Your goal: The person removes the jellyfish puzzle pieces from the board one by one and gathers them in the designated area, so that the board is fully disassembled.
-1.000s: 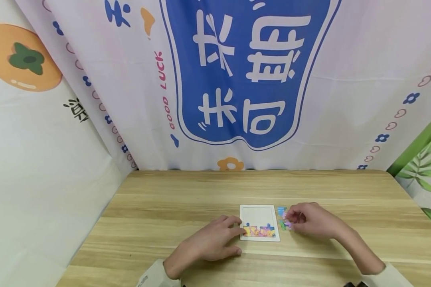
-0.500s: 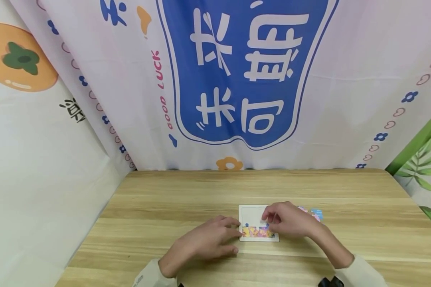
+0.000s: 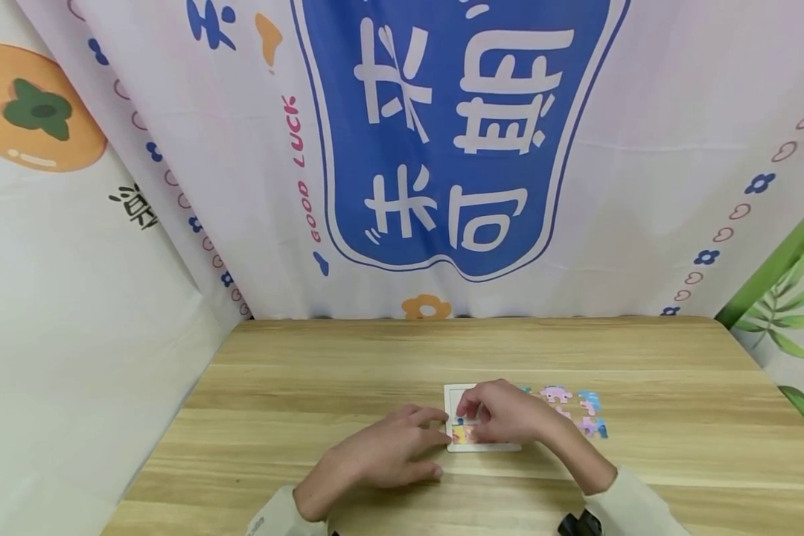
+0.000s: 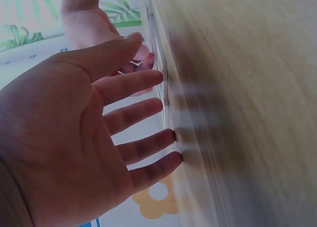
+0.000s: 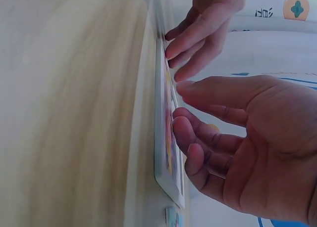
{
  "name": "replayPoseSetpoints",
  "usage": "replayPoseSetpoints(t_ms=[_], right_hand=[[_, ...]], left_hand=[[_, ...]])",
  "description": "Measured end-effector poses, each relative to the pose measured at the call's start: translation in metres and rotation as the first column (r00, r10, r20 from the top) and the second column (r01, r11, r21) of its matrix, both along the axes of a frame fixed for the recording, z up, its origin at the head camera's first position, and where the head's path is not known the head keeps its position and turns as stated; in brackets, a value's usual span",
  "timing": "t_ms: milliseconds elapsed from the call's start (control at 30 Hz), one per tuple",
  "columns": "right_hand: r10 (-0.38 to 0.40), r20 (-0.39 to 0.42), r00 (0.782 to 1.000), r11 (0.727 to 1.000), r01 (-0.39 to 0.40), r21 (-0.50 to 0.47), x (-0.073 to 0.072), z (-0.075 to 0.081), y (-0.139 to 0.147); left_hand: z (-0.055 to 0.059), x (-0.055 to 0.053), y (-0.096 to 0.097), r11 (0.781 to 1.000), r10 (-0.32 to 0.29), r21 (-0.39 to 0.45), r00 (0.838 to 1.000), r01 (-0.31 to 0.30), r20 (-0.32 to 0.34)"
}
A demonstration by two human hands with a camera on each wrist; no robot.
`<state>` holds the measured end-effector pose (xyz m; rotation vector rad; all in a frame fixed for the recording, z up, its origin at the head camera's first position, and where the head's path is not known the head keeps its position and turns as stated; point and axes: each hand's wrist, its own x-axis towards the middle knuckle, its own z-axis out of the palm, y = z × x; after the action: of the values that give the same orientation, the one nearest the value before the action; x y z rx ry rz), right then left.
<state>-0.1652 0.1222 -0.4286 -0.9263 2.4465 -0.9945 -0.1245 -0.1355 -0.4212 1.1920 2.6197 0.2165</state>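
Observation:
A small white-framed puzzle tray (image 3: pixel 450 398) lies on the table in the head view, with joined yellow and pink puzzle pieces (image 3: pixel 464 435) along its near side. My left hand (image 3: pixel 391 447) rests at the tray's left edge, fingers spread and fairly straight. Over the tray, my right hand (image 3: pixel 509 414) has its fingers curled toward the thumb. A thin white edge of a puzzle piece (image 4: pixel 137 63) shows between the right fingers in the left wrist view; most of it is hidden. From the right wrist view, the right hand (image 5: pixel 267 148) is close above the tray (image 5: pixel 159 153).
Loose puzzle pieces, among them a pink one (image 3: pixel 556 393) and blue-pink ones (image 3: pixel 589 402), lie right of the tray, partly behind the right forearm. The wooden table (image 3: pixel 308 387) meets a printed curtain (image 3: pixel 636 246) at its back edge.
My right hand has moved left from the loose pieces onto the tray, uncovering more pieces on the right. The left hand has stayed at the tray's left edge.

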Motion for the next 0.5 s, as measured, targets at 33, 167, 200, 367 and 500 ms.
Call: replayPoseSetpoints(t_ms=[33, 167, 200, 367, 500], right_hand=[[0.007, 0.003, 1.0, 1.0, -0.007, 0.001, 0.0003, -0.0002, -0.0013], [0.005, 0.002, 1.0, 1.0, -0.005, 0.006, 0.0019, -0.0021, -0.0048], [0.002, 0.001, 1.0, 1.0, -0.002, 0.003, 0.0023, -0.0024, -0.0052], [-0.016, 0.002, 1.0, 1.0, 0.016, -0.013, 0.0039, -0.0044, -0.0062], [-0.036, 0.017, 0.999, 0.999, 0.036, -0.019, 0.0049, -0.0057, -0.0064]], left_hand=[[-0.0001, -0.0001, -0.0009, 1.0, -0.003, 0.001, 1.0, 0.003, 0.0], [-0.0001, -0.0005, -0.0025, 1.0, -0.016, 0.01, 1.0, 0.016, -0.004], [0.0002, -0.0006, -0.0024, 1.0, -0.016, 0.012, 1.0, 0.016, -0.004], [0.0014, -0.0006, -0.0012, 1.0, 0.0, 0.025, 1.0, -0.001, 0.009], [0.0001, -0.0016, 0.0, 1.0, 0.006, 0.027, 1.0, -0.007, 0.009]])
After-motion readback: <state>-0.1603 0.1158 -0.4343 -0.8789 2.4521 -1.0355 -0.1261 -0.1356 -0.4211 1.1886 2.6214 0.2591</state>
